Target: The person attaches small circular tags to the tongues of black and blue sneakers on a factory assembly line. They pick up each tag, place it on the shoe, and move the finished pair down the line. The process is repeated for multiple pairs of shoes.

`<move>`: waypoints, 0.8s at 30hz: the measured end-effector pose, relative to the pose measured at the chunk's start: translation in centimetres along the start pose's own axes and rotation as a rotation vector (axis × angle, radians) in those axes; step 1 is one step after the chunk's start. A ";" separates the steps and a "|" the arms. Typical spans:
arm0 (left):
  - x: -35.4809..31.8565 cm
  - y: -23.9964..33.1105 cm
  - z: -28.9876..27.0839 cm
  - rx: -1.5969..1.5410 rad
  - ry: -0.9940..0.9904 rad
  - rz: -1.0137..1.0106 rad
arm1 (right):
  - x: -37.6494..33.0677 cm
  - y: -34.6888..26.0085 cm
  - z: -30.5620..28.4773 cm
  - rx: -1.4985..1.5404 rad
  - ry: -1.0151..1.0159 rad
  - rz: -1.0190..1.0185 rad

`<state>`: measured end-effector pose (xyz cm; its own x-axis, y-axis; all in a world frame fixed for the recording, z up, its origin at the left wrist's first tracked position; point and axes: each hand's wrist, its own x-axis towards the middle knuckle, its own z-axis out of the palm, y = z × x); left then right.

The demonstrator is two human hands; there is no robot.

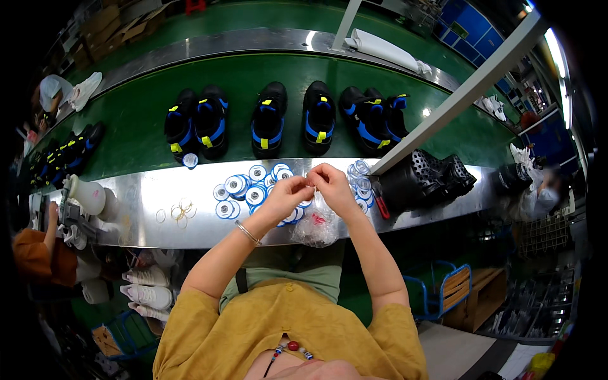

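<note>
My left hand [290,197] and my right hand [334,189] meet above the steel bench edge, fingertips pinched close together. What they hold between them is too small and hidden to make out. Below them a crumpled clear plastic bag [315,229] with red print rests near the front edge. Beside and partly behind my left hand lies a pile of round blue-and-white discs [235,184] with grey centres. More clear-and-blue discs [360,185] are heaped just right of my right hand. A red-handled tool [381,204] lies past them.
Black shoes with blue and yellow trim [266,123] line the green belt [244,82] ahead. A single disc [190,160] sits by one shoe. Thin rubber bands [182,212] lie on the left. Black perforated footwear [425,180] and a slanted grey post [456,98] stand right.
</note>
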<state>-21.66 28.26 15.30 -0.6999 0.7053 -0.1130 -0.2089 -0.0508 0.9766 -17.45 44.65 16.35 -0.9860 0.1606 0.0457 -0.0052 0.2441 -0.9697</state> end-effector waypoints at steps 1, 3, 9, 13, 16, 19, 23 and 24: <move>-0.1 -0.1 0.3 0.015 0.031 -0.028 | -0.2 -0.1 0.2 -0.034 -0.004 -0.008; -0.1 -0.6 -0.4 0.082 0.006 -0.117 | -0.4 0.0 0.4 -0.043 -0.046 0.003; 0.1 -2.4 -4.2 0.182 0.233 -0.176 | -0.7 0.7 -1.2 -0.054 -0.114 0.128; 3.3 -2.7 -6.2 0.706 0.367 0.109 | 0.4 2.6 -1.4 0.017 -0.104 0.132; 5.2 -3.8 -5.7 1.040 0.286 0.068 | 1.1 3.5 -0.8 -0.021 -0.102 0.109; 6.3 -3.7 -4.5 1.188 0.259 0.013 | 1.3 4.5 -1.2 -0.200 -0.118 0.104; 7.3 -4.4 -4.6 1.161 0.257 -0.022 | 0.6 5.9 -2.3 -0.647 -0.194 0.069; 7.5 -4.5 -4.8 1.142 0.255 -0.028 | 0.4 6.2 -2.5 -0.750 -0.209 0.049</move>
<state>-29.26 30.36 9.21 -0.8486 0.5272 -0.0441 0.4177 0.7188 0.5558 -17.50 48.66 10.92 -0.9935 0.0226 -0.1113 0.0800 0.8349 -0.5445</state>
